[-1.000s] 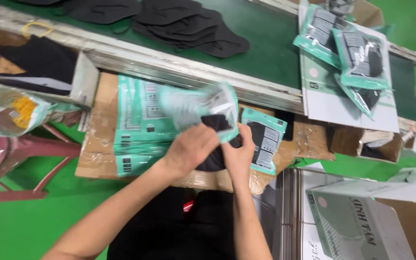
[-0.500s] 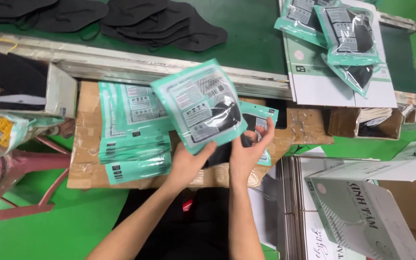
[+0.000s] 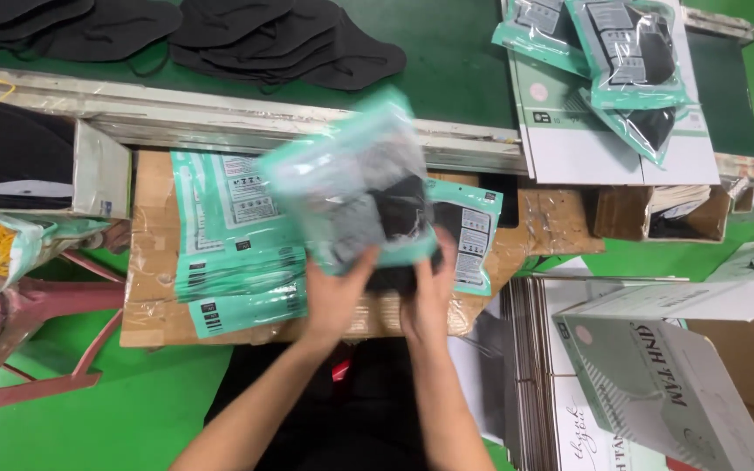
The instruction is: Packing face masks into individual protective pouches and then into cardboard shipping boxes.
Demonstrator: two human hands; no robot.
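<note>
My left hand (image 3: 335, 295) and my right hand (image 3: 428, 290) both grip the lower edge of a teal plastic pouch (image 3: 351, 187) that is blurred by motion and held upright over a cardboard work board (image 3: 146, 288). A black mask (image 3: 399, 218) sits partly inside the pouch at its lower right. Just to the left lies a fanned stack of flat teal pouches (image 3: 233, 244). Behind my right hand another teal pouch (image 3: 475, 235) lies flat on the board.
Loose black masks (image 3: 281, 39) lie on the green belt (image 3: 447, 61) beyond a metal rail (image 3: 220, 118). Filled pouches (image 3: 630, 61) rest on a white box at top right. White cartons (image 3: 656, 384) stand at the right, a pink plastic stool (image 3: 37, 331) at the left.
The pouch has been lifted higher and tilted toward the middle, now blurred. Both hands have moved closer together at its lower edge, with the black mask at the opening.
</note>
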